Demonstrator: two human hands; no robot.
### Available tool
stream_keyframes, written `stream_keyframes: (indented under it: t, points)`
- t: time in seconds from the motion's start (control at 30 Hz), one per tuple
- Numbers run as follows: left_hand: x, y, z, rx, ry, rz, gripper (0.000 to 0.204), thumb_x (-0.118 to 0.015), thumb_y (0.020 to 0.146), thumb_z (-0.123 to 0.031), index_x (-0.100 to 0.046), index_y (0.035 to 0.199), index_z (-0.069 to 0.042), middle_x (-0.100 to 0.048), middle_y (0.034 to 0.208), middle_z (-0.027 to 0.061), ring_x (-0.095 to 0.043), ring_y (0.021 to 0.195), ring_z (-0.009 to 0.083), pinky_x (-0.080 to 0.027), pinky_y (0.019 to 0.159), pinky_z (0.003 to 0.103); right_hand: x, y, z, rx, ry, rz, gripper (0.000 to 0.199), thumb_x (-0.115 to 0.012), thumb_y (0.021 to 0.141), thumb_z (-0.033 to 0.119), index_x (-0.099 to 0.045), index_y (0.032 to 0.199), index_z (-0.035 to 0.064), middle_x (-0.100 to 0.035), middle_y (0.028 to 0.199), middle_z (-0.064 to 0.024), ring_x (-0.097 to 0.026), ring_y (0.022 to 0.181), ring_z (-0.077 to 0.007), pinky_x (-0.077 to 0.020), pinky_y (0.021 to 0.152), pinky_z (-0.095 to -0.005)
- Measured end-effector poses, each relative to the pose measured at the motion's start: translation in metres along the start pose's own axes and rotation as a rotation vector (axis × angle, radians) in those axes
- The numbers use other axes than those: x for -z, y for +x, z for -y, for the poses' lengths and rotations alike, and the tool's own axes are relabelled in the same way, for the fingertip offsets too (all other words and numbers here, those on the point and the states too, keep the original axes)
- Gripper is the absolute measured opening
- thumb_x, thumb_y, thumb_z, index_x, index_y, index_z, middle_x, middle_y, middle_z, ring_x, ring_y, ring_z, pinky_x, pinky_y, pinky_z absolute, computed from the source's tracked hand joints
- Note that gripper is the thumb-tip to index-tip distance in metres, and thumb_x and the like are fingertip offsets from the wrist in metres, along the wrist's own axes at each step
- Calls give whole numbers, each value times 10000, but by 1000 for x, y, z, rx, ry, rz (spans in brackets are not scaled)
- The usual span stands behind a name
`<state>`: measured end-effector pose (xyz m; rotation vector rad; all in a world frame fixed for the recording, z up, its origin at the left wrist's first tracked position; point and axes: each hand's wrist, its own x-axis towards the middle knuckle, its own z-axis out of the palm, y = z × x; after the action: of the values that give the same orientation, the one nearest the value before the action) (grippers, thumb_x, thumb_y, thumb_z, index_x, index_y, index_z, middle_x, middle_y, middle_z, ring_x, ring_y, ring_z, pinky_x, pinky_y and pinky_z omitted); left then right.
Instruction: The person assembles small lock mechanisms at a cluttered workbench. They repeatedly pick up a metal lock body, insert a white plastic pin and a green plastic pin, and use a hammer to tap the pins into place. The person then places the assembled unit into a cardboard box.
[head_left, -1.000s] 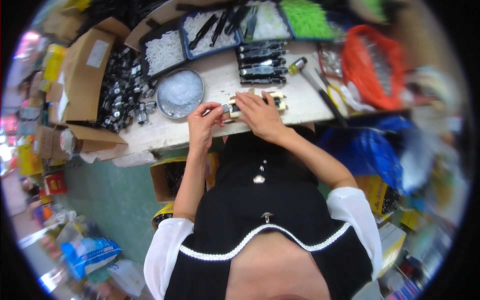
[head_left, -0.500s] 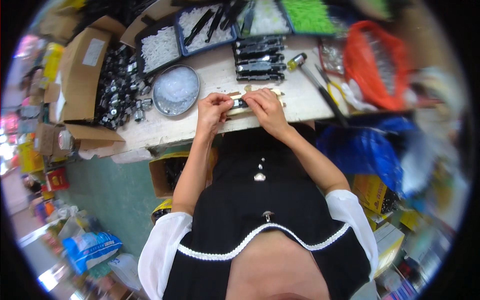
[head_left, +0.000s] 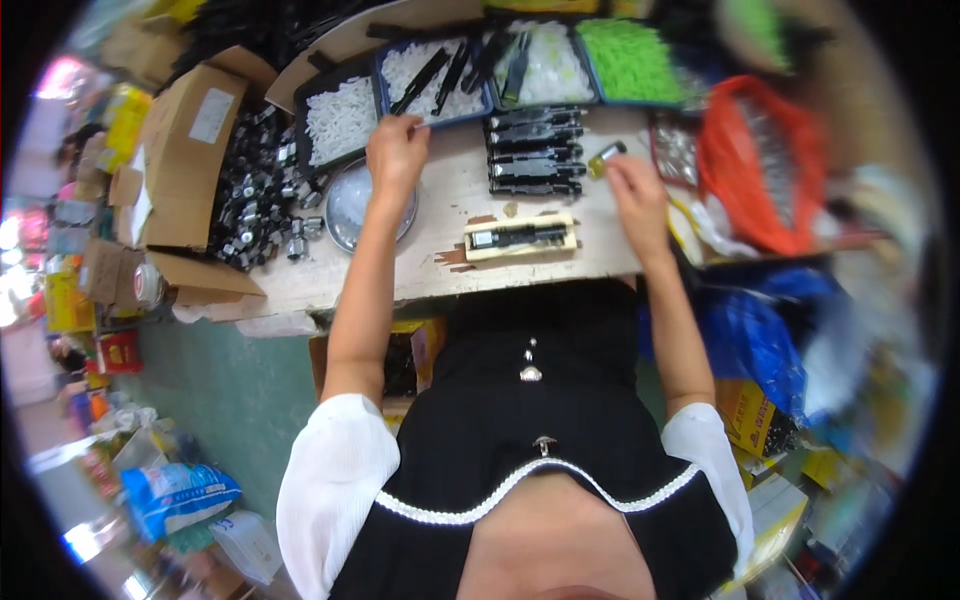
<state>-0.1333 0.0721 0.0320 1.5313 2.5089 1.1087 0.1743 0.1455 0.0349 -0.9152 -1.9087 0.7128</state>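
Note:
A black part with a silvery end (head_left: 515,237) lies in a cream-coloured holder (head_left: 478,253) on the bench in front of me. Neither hand touches it. My left hand (head_left: 396,160) is at the front edge of a blue tray of small white pieces (head_left: 405,62). Its fingertips are pinched together; what is between them is too small to make out. On the right, my right hand (head_left: 638,200) closes round the handle of a hammer (head_left: 606,157) with a yellowish face. The hand hides most of that handle.
Several black assemblies (head_left: 535,150) lie stacked behind the holder. A round metal dish (head_left: 345,205) sits under my left forearm, beside loose black-and-silver parts (head_left: 255,190) and a cardboard box (head_left: 185,150). Along the back stand a tray of green pieces (head_left: 628,62) and a red bag (head_left: 715,150).
Both hands have left the black part in the holder. My left hand has moved up to the white-piece tray, my right hand across to the hammer, which it now grips.

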Motion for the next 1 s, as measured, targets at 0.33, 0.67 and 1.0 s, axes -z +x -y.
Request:
stream_keyframes:
  t: [0.33, 0.67, 1.0]
  points:
    - [-33, 69, 10, -58, 173, 214, 247, -695, 713, -207, -689, 924, -78, -657, 829, 174, -628, 822, 366, -499, 730, 423, 61, 49, -104, -225, -947, 271, 169, -506, 751, 56, -626, 848, -12, -609, 893, -253, -608, 839, -408, -479, 721, -503]
    - [-2, 70, 30, 139, -506, 250, 248, -671, 662, 20, -684, 910, 9, -661, 745, 95, -626, 630, 138, -479, 510, 248, 63, 53, -113, -183, -799, 173, 199, -493, 740, 65, -646, 868, 62, -633, 890, -213, -604, 838, -403, -471, 738, -489]
    - [24, 36, 4, 328, -1161, 155, 243, -650, 741, 76, -627, 983, 74, -646, 868, 132, -621, 695, 181, -521, 607, 263, 74, 52, -123, -244, -470, 61, 181, -550, 764, 107, -614, 919, 39, -629, 855, -197, -609, 835, -361, -466, 728, -411]
